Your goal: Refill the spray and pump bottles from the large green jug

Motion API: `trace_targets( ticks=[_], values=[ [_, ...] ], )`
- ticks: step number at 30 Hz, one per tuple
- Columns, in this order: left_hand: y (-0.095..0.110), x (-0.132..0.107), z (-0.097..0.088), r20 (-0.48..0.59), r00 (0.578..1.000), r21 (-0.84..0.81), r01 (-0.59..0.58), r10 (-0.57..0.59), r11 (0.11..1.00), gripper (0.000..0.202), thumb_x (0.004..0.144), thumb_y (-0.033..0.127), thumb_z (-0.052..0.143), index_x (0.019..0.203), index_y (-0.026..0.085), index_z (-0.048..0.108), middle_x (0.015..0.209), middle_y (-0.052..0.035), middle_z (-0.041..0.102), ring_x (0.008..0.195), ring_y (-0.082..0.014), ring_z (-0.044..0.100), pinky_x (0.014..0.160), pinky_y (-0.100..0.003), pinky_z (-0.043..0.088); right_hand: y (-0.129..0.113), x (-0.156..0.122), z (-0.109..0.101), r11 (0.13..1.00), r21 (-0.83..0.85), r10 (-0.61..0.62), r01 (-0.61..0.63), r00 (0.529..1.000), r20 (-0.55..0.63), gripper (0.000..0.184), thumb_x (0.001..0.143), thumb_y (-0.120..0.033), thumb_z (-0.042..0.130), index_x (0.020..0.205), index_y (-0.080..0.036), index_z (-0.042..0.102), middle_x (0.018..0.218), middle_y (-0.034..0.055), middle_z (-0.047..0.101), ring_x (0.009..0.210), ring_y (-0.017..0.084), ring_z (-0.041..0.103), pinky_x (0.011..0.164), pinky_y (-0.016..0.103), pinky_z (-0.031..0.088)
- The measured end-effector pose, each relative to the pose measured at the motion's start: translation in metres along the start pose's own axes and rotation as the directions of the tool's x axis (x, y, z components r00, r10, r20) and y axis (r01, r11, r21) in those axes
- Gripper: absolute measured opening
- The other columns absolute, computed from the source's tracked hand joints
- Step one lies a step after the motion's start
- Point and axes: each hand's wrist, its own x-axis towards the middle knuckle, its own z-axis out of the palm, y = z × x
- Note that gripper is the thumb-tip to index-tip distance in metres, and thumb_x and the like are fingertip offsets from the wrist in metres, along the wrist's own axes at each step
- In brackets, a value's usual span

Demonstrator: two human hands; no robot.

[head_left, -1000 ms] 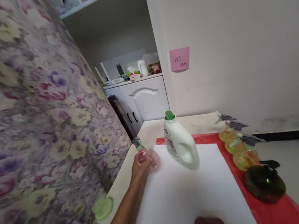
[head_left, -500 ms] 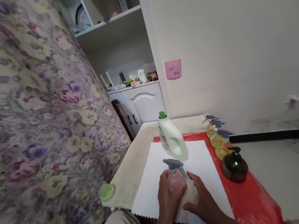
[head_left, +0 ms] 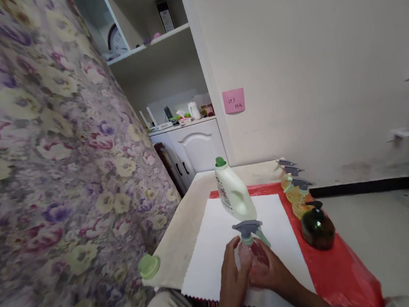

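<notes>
A clear pink spray bottle (head_left: 257,259) with a grey head and pale green trigger stands upright between my hands, over the white sheet (head_left: 202,250). From the left, my left hand (head_left: 231,272) is closed around its side, thumb across the front. My right hand (head_left: 275,271) wraps the other side, below the trigger. Just beyond the spray head is a pale green detergent jug (head_left: 235,194), its big cap off and a green pour spout showing. My hands cover much of the bottle's lower body.
Along the right, on red plastic (head_left: 334,278), stand a dark green pump bottle (head_left: 318,229) and several yellowish spray bottles (head_left: 299,204). A light green cap (head_left: 149,266) lies at the table's left corner. A floral curtain (head_left: 66,186) hangs at left; a wall (head_left: 310,90) rises behind.
My right hand, apart from the bottle before, has closed on its right side. The spray bottle has shifted slightly right and turned more upright. The whole view has tilted a little.
</notes>
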Motion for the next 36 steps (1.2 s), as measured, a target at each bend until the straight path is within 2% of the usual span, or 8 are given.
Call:
trace_targets(
  ticks=[5, 9, 14, 18, 25, 29, 33, 36],
  values=[
    [0.014, 0.010, -0.016, 0.130, 0.988, -0.229, 0.109, -0.080, 0.967, 0.045, 0.086, 0.048, 0.054, 0.122, 0.020, 0.061, 0.127, -0.0091, 0.063, 0.124, -0.0298, 0.049, 0.107, -0.042, 0.034, -0.007, -0.001, 0.003, 0.988, 0.151, 0.009, -0.041, 0.979, 0.205, 0.100, 0.045, -0.041, 0.091, 0.131, -0.026, 0.044, 0.133, 0.0129, 0.053, 0.124, 0.034, 0.049, 0.106, 0.050, 0.036],
    [0.026, 0.008, -0.023, 0.288, 0.957, -0.323, 0.145, -0.049, 0.935, 0.042, 0.088, 0.046, 0.052, 0.117, 0.018, 0.065, 0.119, -0.0101, 0.066, 0.111, -0.0298, 0.058, 0.098, -0.041, 0.041, -0.010, -0.005, 0.003, 0.980, 0.154, 0.067, -0.125, 0.940, 0.336, 0.100, 0.045, -0.036, 0.092, 0.133, -0.027, 0.045, 0.128, 0.0110, 0.056, 0.119, 0.033, 0.053, 0.100, 0.050, 0.040],
    [0.024, 0.002, -0.022, 0.307, 0.951, -0.483, 0.195, -0.044, 0.854, 0.040, 0.084, 0.045, 0.059, 0.111, 0.017, 0.068, 0.113, -0.0111, 0.067, 0.099, -0.0275, 0.063, 0.083, -0.035, 0.047, 0.000, -0.009, -0.005, 0.957, 0.099, 0.208, -0.272, 0.884, 0.419, 0.115, 0.038, -0.023, 0.094, 0.138, -0.032, 0.040, 0.139, 0.0115, 0.048, 0.119, 0.034, 0.052, 0.096, 0.051, 0.043],
    [0.015, -0.001, -0.014, 0.275, 0.955, -0.603, 0.261, -0.110, 0.754, 0.036, 0.080, 0.040, 0.067, 0.107, 0.016, 0.069, 0.098, -0.0091, 0.072, 0.091, -0.0251, 0.066, 0.083, -0.036, 0.047, 0.004, -0.010, -0.006, 0.953, 0.123, 0.202, -0.278, 0.882, 0.426, 0.135, 0.035, -0.019, 0.095, 0.147, -0.035, 0.021, 0.147, 0.0120, 0.038, 0.124, 0.034, 0.047, 0.097, 0.051, 0.043],
    [0.011, 0.000, -0.008, 0.219, 0.965, -0.635, 0.255, -0.146, 0.729, 0.037, 0.075, 0.042, 0.071, 0.099, 0.014, 0.069, 0.087, -0.0078, 0.073, 0.079, -0.0223, 0.067, 0.073, -0.031, 0.049, -0.010, -0.011, 0.003, 0.931, 0.165, 0.234, -0.325, 0.881, 0.412, 0.134, 0.035, -0.029, 0.095, 0.147, -0.033, 0.022, 0.130, 0.0104, 0.055, 0.115, 0.032, 0.054, 0.093, 0.049, 0.045],
    [0.005, 0.002, -0.007, 0.152, 0.981, -0.574, 0.188, -0.123, 0.797, 0.032, 0.073, 0.041, 0.072, 0.091, 0.015, 0.070, 0.080, -0.0051, 0.071, 0.074, -0.0194, 0.064, 0.072, -0.029, 0.047, -0.008, -0.011, 0.004, 0.945, 0.131, 0.239, -0.301, 0.903, 0.357, 0.120, 0.039, -0.026, 0.092, 0.143, -0.031, 0.032, 0.130, 0.0112, 0.054, 0.110, 0.032, 0.057, 0.084, 0.046, 0.048],
    [0.012, 0.002, -0.007, 0.106, 0.988, -0.486, 0.148, -0.111, 0.861, 0.028, 0.073, 0.039, 0.074, 0.090, 0.018, 0.067, 0.082, -0.0024, 0.069, 0.074, -0.0159, 0.061, 0.069, -0.024, 0.044, -0.008, -0.010, 0.004, 0.970, -0.004, 0.234, -0.242, 0.935, 0.267, 0.104, 0.040, -0.016, 0.087, 0.133, -0.028, 0.044, 0.128, 0.0076, 0.056, 0.116, 0.031, 0.052, 0.096, 0.045, 0.041],
    [0.019, 0.000, -0.011, 0.122, 0.988, -0.467, 0.138, -0.091, 0.873, 0.032, 0.075, 0.041, 0.071, 0.098, 0.019, 0.067, 0.094, -0.0053, 0.070, 0.083, -0.0186, 0.061, 0.076, -0.027, 0.044, -0.013, -0.010, 0.005, 0.975, -0.039, 0.220, -0.218, 0.936, 0.277, 0.087, 0.043, -0.014, 0.082, 0.124, -0.025, 0.050, 0.120, 0.0063, 0.060, 0.112, 0.029, 0.055, 0.095, 0.044, 0.041]
  ],
)
